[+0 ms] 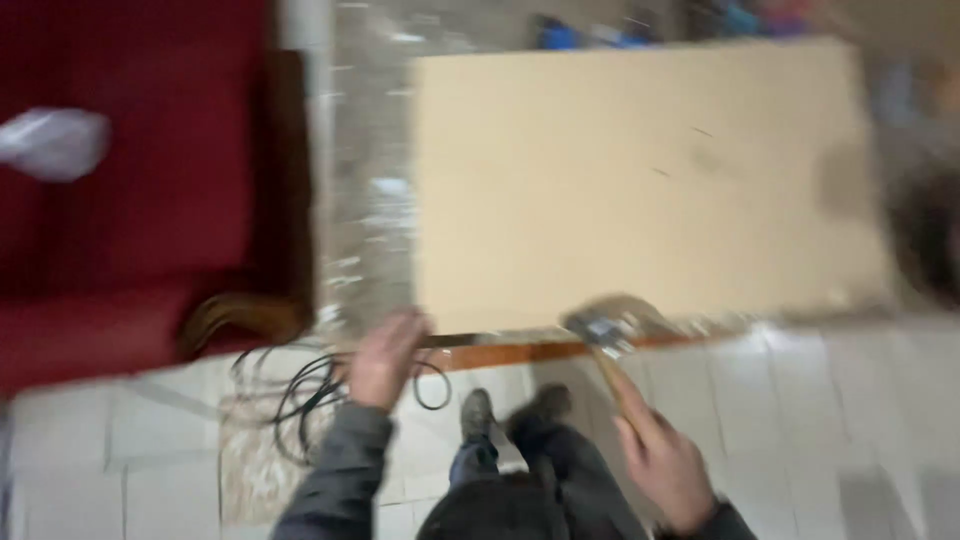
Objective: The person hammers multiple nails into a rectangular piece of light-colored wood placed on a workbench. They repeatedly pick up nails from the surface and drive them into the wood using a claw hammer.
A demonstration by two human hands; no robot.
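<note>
A large pale board lies flat in front of me, its near edge resting on a wooden frame. My left hand presses on the board's near left corner, fingers spread on the edge. My right hand is closed around the wooden handle of a hammer, whose blurred metal head is at the board's near edge, right of my left hand. My two shoes stand on the tiled floor just below that edge.
A dark red sofa with a carved wooden arm stands at the left, a white bag on it. Black cable lies coiled on the white floor tiles by my left hand. Blurred blue items sit beyond the board.
</note>
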